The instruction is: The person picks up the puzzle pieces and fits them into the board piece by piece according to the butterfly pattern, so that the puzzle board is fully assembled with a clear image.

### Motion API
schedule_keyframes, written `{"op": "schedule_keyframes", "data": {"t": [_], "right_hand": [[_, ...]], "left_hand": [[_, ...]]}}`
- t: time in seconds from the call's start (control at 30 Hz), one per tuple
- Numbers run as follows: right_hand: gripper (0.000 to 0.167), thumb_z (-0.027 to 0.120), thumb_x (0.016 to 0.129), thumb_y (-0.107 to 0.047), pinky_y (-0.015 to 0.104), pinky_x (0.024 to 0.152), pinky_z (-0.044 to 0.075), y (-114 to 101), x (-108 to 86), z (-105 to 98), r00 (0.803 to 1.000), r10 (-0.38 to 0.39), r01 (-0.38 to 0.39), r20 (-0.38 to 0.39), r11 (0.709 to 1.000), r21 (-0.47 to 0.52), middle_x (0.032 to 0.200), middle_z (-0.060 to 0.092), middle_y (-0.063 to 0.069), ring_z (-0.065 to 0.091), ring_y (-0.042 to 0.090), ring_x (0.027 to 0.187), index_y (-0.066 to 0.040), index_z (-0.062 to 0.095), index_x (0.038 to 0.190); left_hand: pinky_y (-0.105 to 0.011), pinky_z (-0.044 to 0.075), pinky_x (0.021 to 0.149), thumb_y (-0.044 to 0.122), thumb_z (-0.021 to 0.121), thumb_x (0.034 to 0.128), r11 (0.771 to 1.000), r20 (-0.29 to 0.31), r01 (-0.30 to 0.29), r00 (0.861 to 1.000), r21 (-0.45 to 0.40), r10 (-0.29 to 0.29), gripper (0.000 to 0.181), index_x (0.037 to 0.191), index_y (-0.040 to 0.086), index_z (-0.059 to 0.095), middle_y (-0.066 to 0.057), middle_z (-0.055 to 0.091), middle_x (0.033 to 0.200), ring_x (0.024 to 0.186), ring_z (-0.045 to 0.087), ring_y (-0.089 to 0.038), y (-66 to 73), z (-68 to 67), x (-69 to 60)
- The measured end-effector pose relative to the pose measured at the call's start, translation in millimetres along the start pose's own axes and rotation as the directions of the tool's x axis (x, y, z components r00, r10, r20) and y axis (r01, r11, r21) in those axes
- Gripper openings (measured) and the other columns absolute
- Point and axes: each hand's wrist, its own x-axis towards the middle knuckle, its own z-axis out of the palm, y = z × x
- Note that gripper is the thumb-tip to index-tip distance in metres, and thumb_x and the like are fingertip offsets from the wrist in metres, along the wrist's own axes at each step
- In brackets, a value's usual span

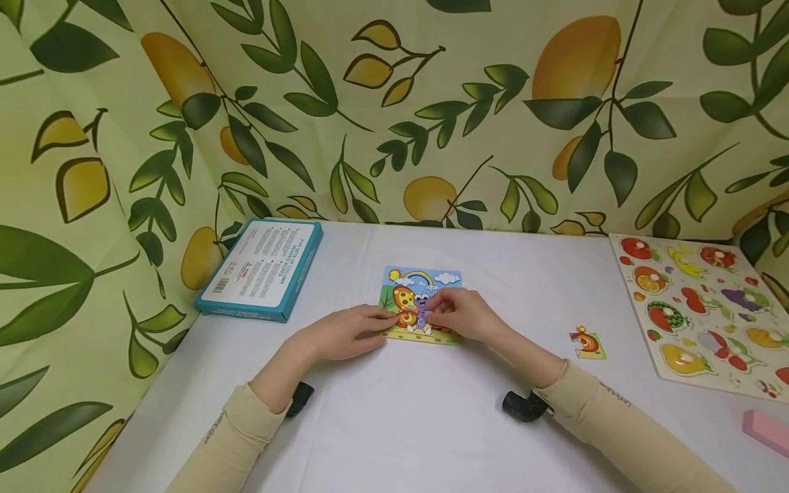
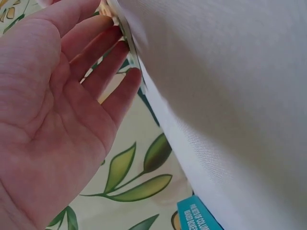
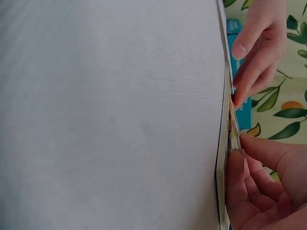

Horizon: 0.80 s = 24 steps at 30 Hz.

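A butterfly jigsaw puzzle (image 1: 425, 277), with a rainbow, sun and clouds, lies flat in its board in the middle of the table. My left hand (image 1: 351, 332) touches the puzzle's left side, its fingers nearly straight; the left wrist view shows the open palm. Over the puzzle's right side, my right hand (image 1: 465, 313) pinches a thin puzzle piece (image 3: 234, 136) between thumb and forefinger, low against the board. That hand hides much of the butterfly's right half. Off to the right lies a loose puzzle piece (image 1: 590, 344) with a red and yellow wing part.
At the back left lies a teal and white box (image 1: 259, 267). A wooden fruit puzzle board (image 1: 709, 315) with knobbed pieces occupies the right side, and a pink block (image 1: 766, 430) sits near the right edge. Leaf-and-fruit patterned cloth (image 1: 394, 137) hangs behind the white table.
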Motion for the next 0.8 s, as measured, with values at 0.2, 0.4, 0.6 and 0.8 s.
{"op": "schedule_keyframes", "data": {"t": [0.2, 0.4, 0.6, 0.8], "right_hand": [[0.012, 0.074, 0.087, -0.015, 0.026, 0.060, 0.048, -3.6, -2.5, 0.6, 1.000, -0.022, 0.022, -0.001, 1.000, -0.011, 0.075, 0.063, 0.000, 0.057, 0.013, 0.065, -0.007, 0.068, 0.093], [0.012, 0.074, 0.087, -0.017, 0.026, 0.061, 0.048, -4.9, -2.0, 1.4, 1.000, -0.007, 0.007, -0.004, 1.000, -0.019, 0.075, 0.062, 0.000, 0.057, 0.014, 0.066, -0.008, 0.068, 0.092], [0.011, 0.074, 0.088, -0.017, 0.026, 0.061, 0.046, -5.5, -2.4, 1.3, 1.000, -0.022, 0.021, -0.008, 0.999, -0.033, 0.074, 0.061, -0.001, 0.054, 0.014, 0.067, -0.009, 0.068, 0.091], [0.011, 0.075, 0.087, -0.018, 0.025, 0.060, 0.043, -4.9, -2.1, 1.7, 0.999, -0.038, 0.037, -0.013, 0.998, -0.054, 0.074, 0.060, -0.002, 0.052, 0.014, 0.067, -0.010, 0.068, 0.090]], "left_hand": [[-0.038, 0.036, 0.109, 0.030, 0.058, 0.0991, 1.000, -0.005, -0.014, 1.000, 0.002, 0.014, 0.047, 0.144, 0.018, 0.050, -0.001, 0.049, 0.144, 0.134, 0.041, -0.017, -0.9, 1.1, 0.4], [-0.038, 0.039, 0.107, 0.031, 0.058, 0.0991, 0.999, 0.000, -0.022, 1.000, 0.032, 0.022, 0.046, 0.143, 0.019, 0.052, 0.000, 0.049, 0.142, 0.131, 0.042, -0.016, 0.7, 1.0, 1.0], [-0.036, 0.039, 0.107, 0.032, 0.057, 0.0991, 0.999, 0.004, -0.022, 1.000, 0.045, 0.022, 0.045, 0.142, 0.020, 0.052, 0.002, 0.049, 0.142, 0.131, 0.041, -0.015, 0.9, 1.7, 1.6], [-0.036, 0.038, 0.107, 0.033, 0.057, 0.0990, 0.999, 0.004, -0.018, 1.000, 0.051, 0.018, 0.045, 0.142, 0.021, 0.053, 0.003, 0.050, 0.141, 0.131, 0.041, -0.015, 0.6, 2.3, 2.6]]}}
